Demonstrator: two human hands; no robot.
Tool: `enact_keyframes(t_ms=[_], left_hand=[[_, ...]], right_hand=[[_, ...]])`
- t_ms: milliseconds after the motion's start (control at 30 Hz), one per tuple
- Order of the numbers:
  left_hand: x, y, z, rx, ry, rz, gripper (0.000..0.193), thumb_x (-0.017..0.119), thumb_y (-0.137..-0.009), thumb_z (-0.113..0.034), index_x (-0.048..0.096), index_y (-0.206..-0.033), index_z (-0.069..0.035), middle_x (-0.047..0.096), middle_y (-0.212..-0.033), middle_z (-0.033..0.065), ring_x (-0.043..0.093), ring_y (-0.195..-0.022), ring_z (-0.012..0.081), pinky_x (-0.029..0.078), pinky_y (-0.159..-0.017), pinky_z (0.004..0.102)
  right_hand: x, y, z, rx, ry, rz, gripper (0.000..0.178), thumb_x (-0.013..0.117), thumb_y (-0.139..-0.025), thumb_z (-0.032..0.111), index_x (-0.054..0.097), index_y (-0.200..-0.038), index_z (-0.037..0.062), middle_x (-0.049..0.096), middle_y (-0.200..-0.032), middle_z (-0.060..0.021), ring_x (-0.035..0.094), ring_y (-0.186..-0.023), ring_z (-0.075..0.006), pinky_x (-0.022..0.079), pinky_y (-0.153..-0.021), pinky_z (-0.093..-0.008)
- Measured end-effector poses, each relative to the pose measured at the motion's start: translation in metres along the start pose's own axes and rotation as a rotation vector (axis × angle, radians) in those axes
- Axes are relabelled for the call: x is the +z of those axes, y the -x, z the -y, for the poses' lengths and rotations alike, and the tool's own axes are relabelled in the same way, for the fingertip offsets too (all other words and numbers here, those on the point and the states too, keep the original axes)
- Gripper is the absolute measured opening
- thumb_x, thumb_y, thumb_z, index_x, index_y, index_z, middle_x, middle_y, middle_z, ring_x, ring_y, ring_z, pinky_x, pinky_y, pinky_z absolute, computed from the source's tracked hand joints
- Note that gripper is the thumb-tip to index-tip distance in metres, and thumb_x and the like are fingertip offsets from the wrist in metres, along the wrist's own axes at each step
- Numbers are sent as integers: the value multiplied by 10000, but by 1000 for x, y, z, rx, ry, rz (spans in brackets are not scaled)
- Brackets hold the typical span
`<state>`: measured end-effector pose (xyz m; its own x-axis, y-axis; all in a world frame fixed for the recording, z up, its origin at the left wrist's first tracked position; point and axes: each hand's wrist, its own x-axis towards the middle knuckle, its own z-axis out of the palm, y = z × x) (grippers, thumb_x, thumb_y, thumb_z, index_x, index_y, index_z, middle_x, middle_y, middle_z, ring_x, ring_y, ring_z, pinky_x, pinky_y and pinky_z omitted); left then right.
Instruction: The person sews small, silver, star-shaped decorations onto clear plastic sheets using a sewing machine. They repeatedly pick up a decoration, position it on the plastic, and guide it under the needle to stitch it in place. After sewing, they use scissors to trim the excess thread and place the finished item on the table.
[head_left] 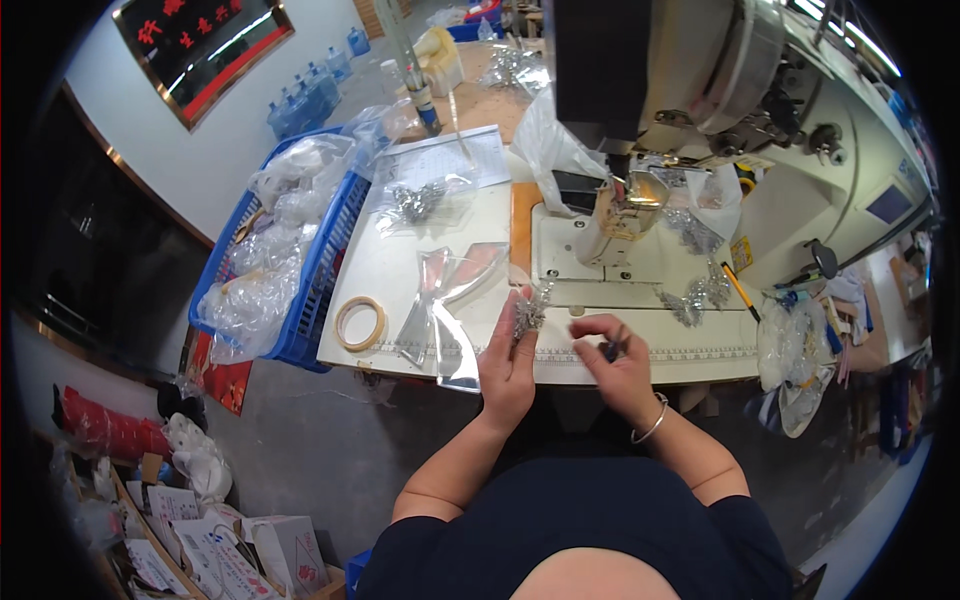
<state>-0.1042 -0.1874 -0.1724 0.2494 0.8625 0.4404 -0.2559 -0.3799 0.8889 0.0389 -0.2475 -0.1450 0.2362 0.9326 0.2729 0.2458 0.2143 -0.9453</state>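
Note:
Just in front of the sewing machine (625, 215), at the near edge of its white table (640, 372), my left hand (508, 368) is closed on a silvery, spiky beaded piece (528, 316). To its right, my right hand (622, 372) has its fingers curled around a small dark object (609, 350), mostly hidden, whose kind I cannot make out. The right fingertips are pinched close to the beaded piece, apart from it. Left of my left hand lies a clear, shiny plastic sheet cut in a bow-like shape (440, 285).
A tape roll (360, 323) lies at the table's left edge, beside a blue basket (325, 255) of plastic bags. More silvery pieces (690, 303) and a yellow pencil-like stick (741, 291) lie to the right. Papers (480, 150) are farther back; cardboard boxes (285, 552) stand lower left.

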Motion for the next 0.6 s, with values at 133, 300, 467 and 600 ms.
enact_keyframes(t_ms=[133,300,467,600], left_hand=[[6,-12,0,372,-583,49,435,500,-835,30,497,-1268,-12,467,-1298,250,509,-1161,362,430,-948,400],[7,-17,2,516,-928,156,516,511,-777,16,507,-1284,-76,405,-1349,257,413,-1237,410,332,-1011,495],[21,-2,11,385,-1061,250,654,563,-750,-62,381,-1377,-83,275,-1445,223,130,-1372,408,45,-1067,579],[14,-6,-6,138,-658,448,781,648,-755,-246,279,-1426,-93,252,-1473,164,-27,-1384,425,-85,-1020,628]], right_hand=[[11,0,10,62,-522,124,400,668,-820,159,552,-1160,-17,614,-1060,-90,575,-1012,-179,445,-871,-299],[9,0,13,248,-710,65,448,661,-843,261,549,-1174,-20,624,-972,-52,565,-788,-106,446,-659,-230],[10,-14,-3,463,-742,-153,337,639,-860,262,600,-1070,1,621,-812,-6,387,-515,-19,258,-429,-171],[-19,-29,-17,487,-428,34,232,628,-868,248,626,-947,30,627,-768,-21,467,-544,-38,310,-446,-178]])
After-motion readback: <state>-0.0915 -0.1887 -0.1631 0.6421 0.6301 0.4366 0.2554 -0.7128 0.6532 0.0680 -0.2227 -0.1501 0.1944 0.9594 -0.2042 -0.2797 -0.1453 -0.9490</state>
